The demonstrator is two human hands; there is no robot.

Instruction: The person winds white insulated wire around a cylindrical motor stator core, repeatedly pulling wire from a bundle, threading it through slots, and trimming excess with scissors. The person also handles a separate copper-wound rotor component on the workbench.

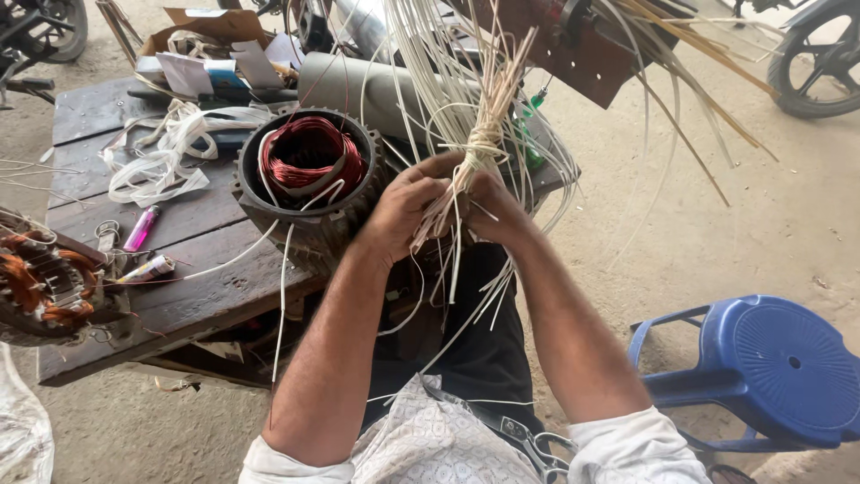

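While a pair of metal scissors lies in your lap against the pale patterned cloth, your forearms rise from the bottom edge of the view and meet over your dark trousers. Your left hand and your right hand face each other, fingers curled together and clamped on the bundle of thin cream-white strips, which stands upright between your palms; the strips are bound at a knot just above your knuckles, with short ends trailing down toward your knees and long ends fanning up and outward past the top edge. To your right, a blue plastic stool stands on the sandy ground, apart from you. Just beyond your left hand, at the near right corner of the dark wooden worktop, sits a round grey metal motor housing with a red copper winding coiled inside it. At the worktop's near left corner rests a second stator with orange copper windings, and between the two lie a pink lighter and a small tube. Farther back on the left lies a tangle of white tape strips, and at the far edge a torn cardboard box with papers. A motorcycle wheel shows at the top right corner of the view.
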